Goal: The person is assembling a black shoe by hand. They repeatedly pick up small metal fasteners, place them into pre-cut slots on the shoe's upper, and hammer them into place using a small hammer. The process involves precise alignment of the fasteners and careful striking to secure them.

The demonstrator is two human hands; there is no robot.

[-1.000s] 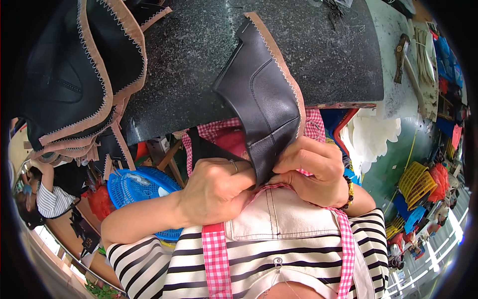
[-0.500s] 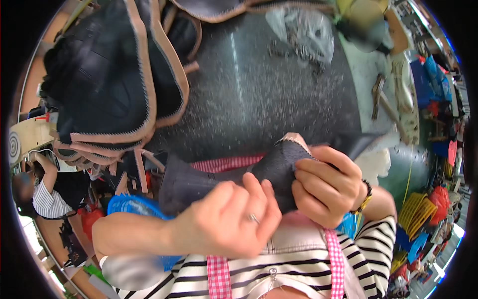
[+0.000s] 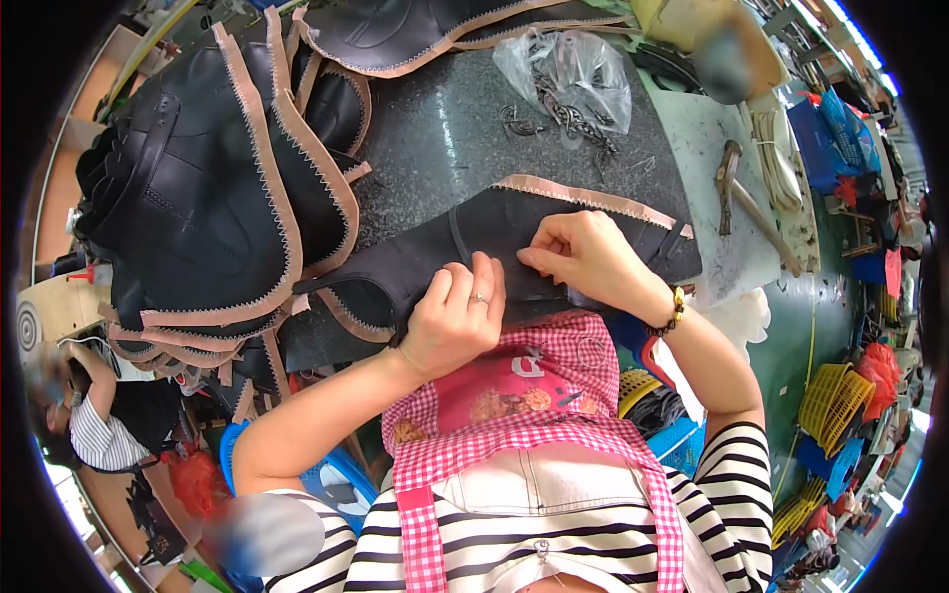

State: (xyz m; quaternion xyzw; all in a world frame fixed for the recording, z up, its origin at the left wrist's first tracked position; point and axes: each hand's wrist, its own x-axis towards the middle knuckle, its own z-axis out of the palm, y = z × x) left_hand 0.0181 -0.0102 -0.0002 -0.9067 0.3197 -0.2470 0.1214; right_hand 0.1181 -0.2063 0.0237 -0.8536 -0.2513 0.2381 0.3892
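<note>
A black leather boot upper (image 3: pixel 494 219) lies across the table before me, one edge bordered by a pinkish-tan strip with zigzag stitching. My left hand (image 3: pixel 457 314), wearing a ring, is closed with curled fingers at the near edge of the upper; the thumb is hidden. Over the middle of the piece my right hand (image 3: pixel 593 259) pinches thumb and forefinger together. Anything between those fingertips is too small to make out. Dark metal buckles (image 3: pixel 570 121) lie beyond, in and beside a clear plastic bag (image 3: pixel 603 79).
Black leather uppers (image 3: pixel 188 217) are piled at the left, and more (image 3: pixel 395 35) lie along the far side. A hammer (image 3: pixel 746 198) rests on the pale board at the right. A yellow basket (image 3: pixel 832 403) stands farther right. Another person (image 3: pixel 99 415) is at the far left.
The upper, bunched up in my right hand near my chest earlier, now lies spread on the table. Both hands have moved farther away, onto the leather.
</note>
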